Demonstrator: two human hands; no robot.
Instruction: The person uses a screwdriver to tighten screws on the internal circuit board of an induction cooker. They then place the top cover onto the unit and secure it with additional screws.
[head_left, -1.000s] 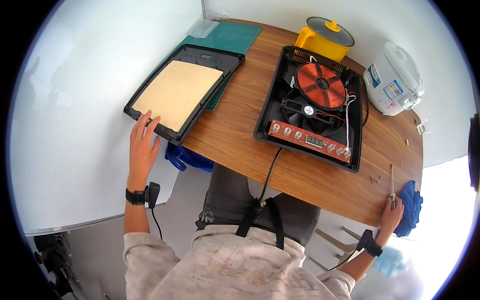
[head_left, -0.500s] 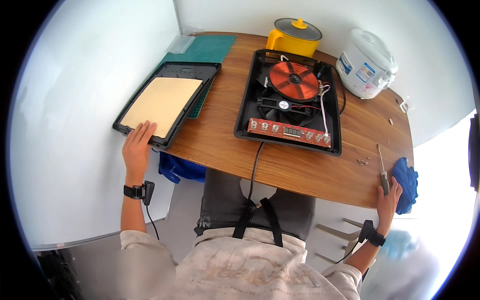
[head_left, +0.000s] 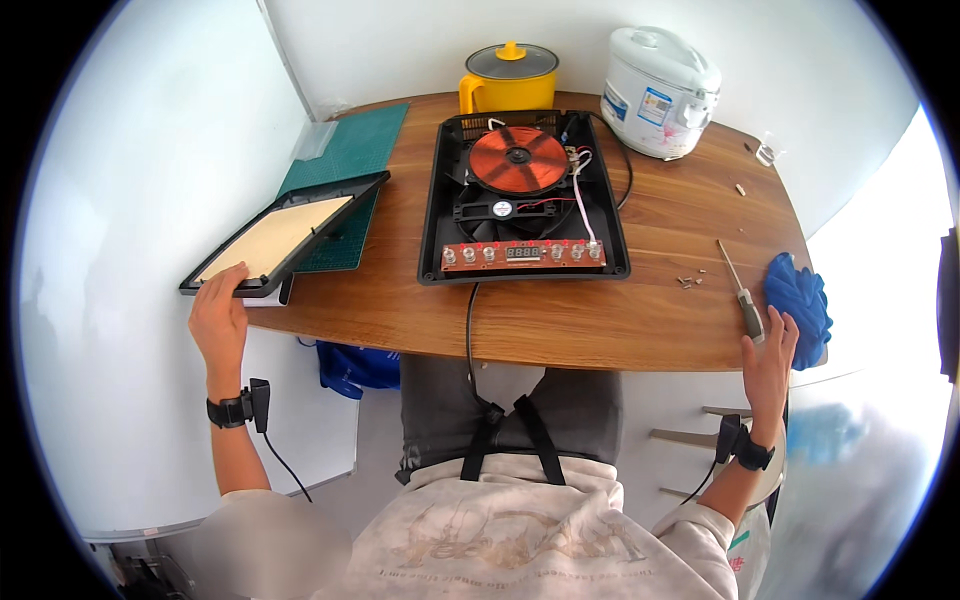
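At the table's left side, my left hand (head_left: 220, 318) has its fingers over the near edge of a black rectangular cover (head_left: 318, 228); its thumb is hidden. The cover lies tilted, inside up, with a cream-coloured sheet (head_left: 275, 237) in it. My right hand (head_left: 768, 365) rests at the right front edge, fingers apart, beside the handle end of a screwdriver (head_left: 746, 308) lying on the table. A crumpled blue cloth (head_left: 798, 300) is just right of those fingers. In the middle sits an opened induction cooker base (head_left: 610, 262) with a copper coil (head_left: 518, 160), a fan and a button board (head_left: 523, 254).
Several small screws (head_left: 690, 282) lie left of the screwdriver. A yellow pot (head_left: 512, 82) and a white rice cooker (head_left: 660, 95) stand at the back. Beneath the cover is a green cutting mat (head_left: 345, 150). The base's black cord (head_left: 470, 340) hangs over the front edge.
The whole view has shifted, so the table things appear further left. The cover looks more tilted, and my left fingers have moved from the sheet to its near edge. My right fingers have spread.
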